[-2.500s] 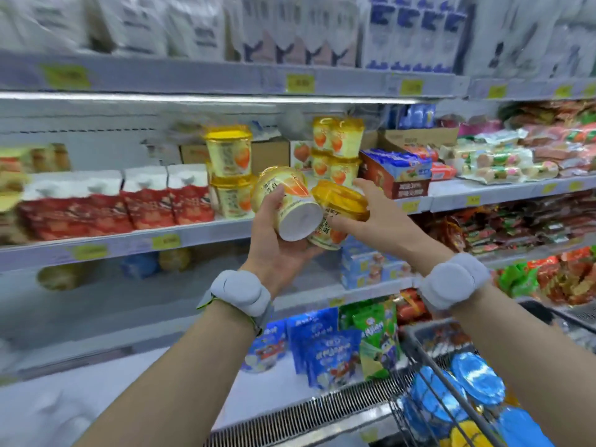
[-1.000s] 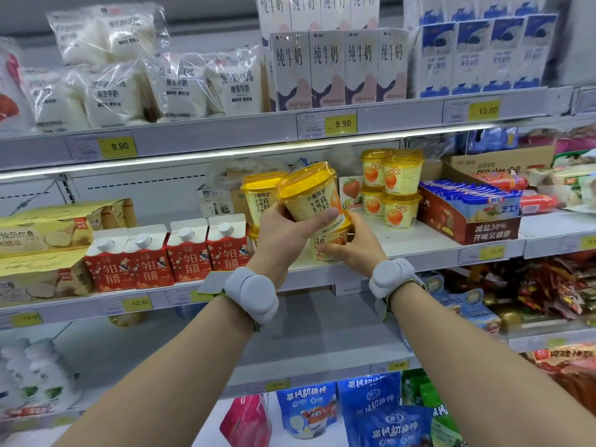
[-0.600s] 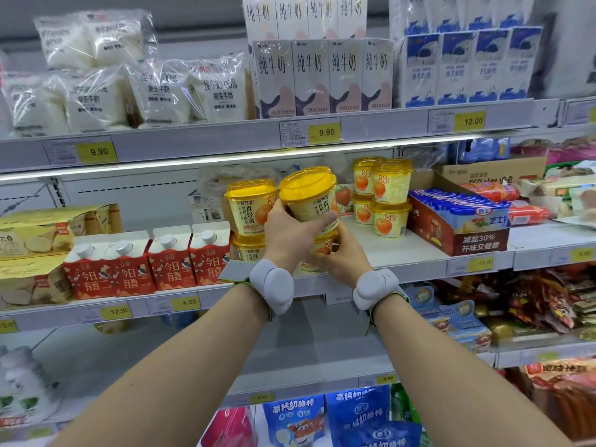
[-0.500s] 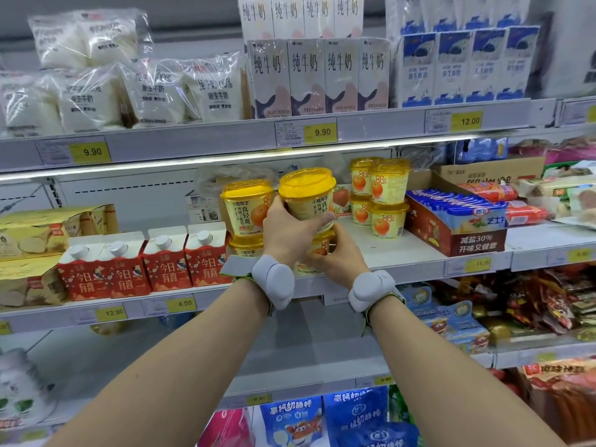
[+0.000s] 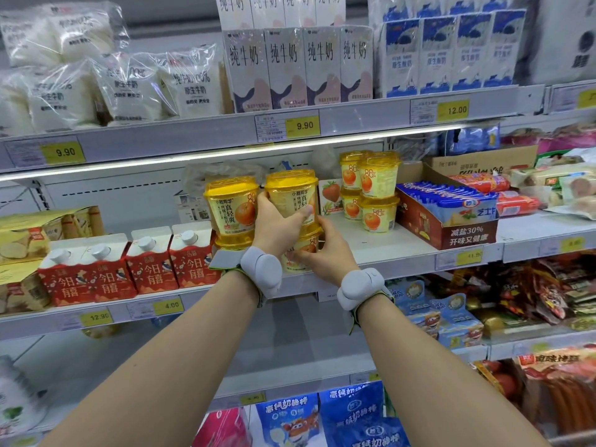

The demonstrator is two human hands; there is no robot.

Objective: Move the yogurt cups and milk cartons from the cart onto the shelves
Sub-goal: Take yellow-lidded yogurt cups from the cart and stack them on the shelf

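My left hand (image 5: pixel 278 224) grips a yellow-lidded yogurt cup (image 5: pixel 292 195), upright, stacked on top of a second cup (image 5: pixel 301 253). My right hand (image 5: pixel 324 255) holds that lower cup, which stands near the front edge of the middle shelf (image 5: pixel 371 256). Just to the left is another stack of two yogurt cups (image 5: pixel 231 208). Further back on the right stand several more yogurt cups (image 5: pixel 369 191). Red milk cartons (image 5: pixel 129 269) fill a lower shelf on the left. The cart is out of view.
A red and blue cheese box (image 5: pixel 451 217) sits right of the cups. White milk cartons (image 5: pixel 300 66) and bagged milk (image 5: pixel 106 82) line the top shelf. Blue pouches (image 5: pixel 322 417) hang at the bottom. Packaged sausages (image 5: pixel 554 291) fill the right shelves.
Both hands carried the two cups up to the middle shelf. The right-hand cup came down onto the shelf and the left-hand cup settled upright on top of it.
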